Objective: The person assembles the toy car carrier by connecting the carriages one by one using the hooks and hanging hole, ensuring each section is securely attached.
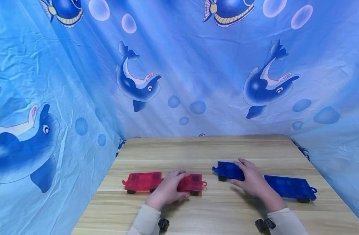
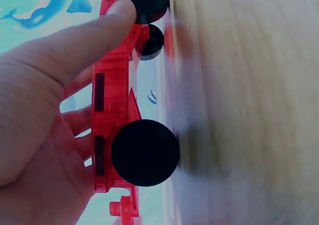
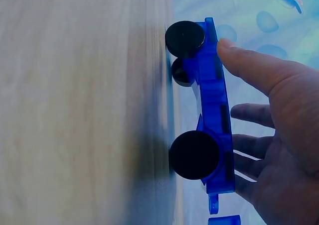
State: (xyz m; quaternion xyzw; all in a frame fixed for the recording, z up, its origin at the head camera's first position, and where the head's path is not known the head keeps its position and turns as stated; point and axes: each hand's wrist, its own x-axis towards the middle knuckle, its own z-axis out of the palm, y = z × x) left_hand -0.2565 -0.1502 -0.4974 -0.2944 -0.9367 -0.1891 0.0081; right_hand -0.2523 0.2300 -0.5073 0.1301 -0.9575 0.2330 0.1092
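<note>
One red car lies longways, held by the left fingers; its ring faces the blue car under wide right fingers.

Curtained nook: dolphin-print sheets behind, beside wood-grain tabletop.

A translucent red plastic flatbed car on round black wheels sits upright on the table — a loop at its right end. To its right and slightly farther, apart, a translucent blue plastic flatbed car stands upright — hook at its left end.
</note>
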